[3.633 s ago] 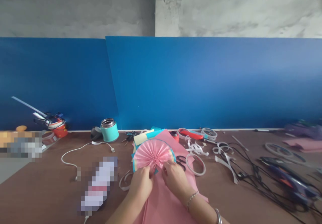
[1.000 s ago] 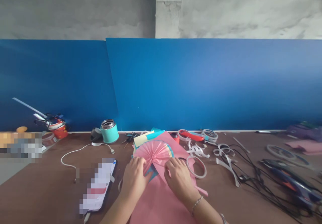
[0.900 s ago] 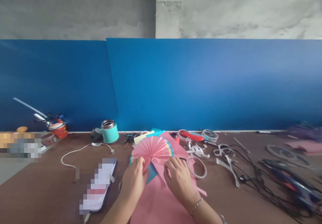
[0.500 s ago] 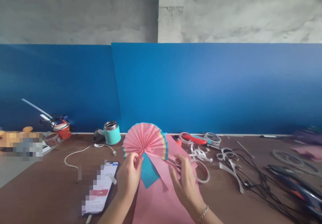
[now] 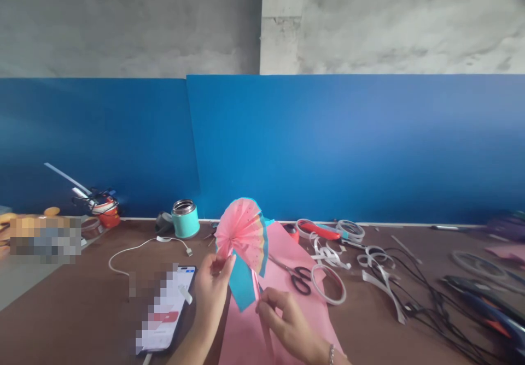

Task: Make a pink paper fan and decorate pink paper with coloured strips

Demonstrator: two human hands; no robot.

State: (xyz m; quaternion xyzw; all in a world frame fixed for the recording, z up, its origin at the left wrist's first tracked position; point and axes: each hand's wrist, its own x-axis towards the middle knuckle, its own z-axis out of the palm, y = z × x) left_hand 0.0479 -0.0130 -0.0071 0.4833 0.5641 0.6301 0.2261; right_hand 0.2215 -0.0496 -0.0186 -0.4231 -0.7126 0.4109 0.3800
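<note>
A pleated pink paper fan (image 5: 241, 231) with a yellow and blue edge is tilted in front of me. My left hand (image 5: 211, 286) is closed on the gathered base of the fan. Below the fan a piece of blue paper (image 5: 241, 287) hangs down, its attachment hidden. My right hand (image 5: 283, 318) pinches a narrow pink paper strip (image 5: 255, 286) that runs down from behind the fan. Black-handled scissors (image 5: 301, 281) lie just beyond that hand, on large pink paper (image 5: 241, 337).
A phone (image 5: 168, 316) with a cable lies left, behind it a turquoise flask (image 5: 186, 220). To the right are a tape roll (image 5: 328, 284), a red cutter (image 5: 322, 229), white scraps (image 5: 326, 254) and black cables (image 5: 435, 294). A blue partition (image 5: 328, 146) stands behind.
My right hand has moved off the scissors, down and left, and now pinches the pink strip. The fan has turned and narrowed in view, still in my left hand.
</note>
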